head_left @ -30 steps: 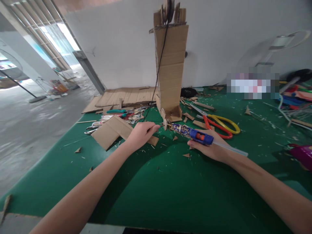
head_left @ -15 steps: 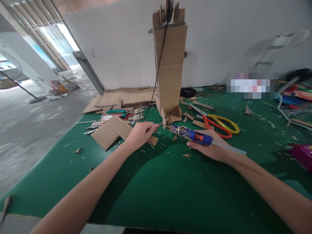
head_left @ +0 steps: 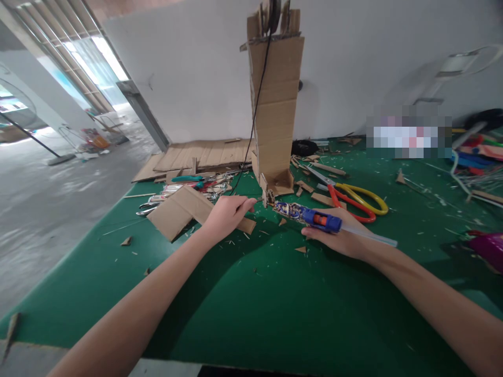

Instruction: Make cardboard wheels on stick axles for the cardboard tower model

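My right hand (head_left: 340,238) is wrapped round a blue glue gun (head_left: 320,220), with a clear glue stick (head_left: 369,235) poking out of its back. The gun's nozzle end meets a small round cardboard piece (head_left: 268,198) at the foot of a tall cardboard tower (head_left: 277,104). Pinched in the fingers of my left hand (head_left: 223,217) is a thin stick (head_left: 258,200) that runs to that round piece. A black cord (head_left: 259,89) hangs down the tower's left side from wheel-like discs (head_left: 274,15) at the top.
Red and yellow handled scissors (head_left: 353,201) lie right of the tower. Left of it are loose tools (head_left: 188,179), a bent cardboard strip (head_left: 173,214) and flat cardboard sheets (head_left: 204,155). Scraps litter the green table (head_left: 275,309). A purple object (head_left: 487,248) sits at the right edge.
Both hands, the glue gun and the stick hold nearly the same places. The view has shifted very slightly.
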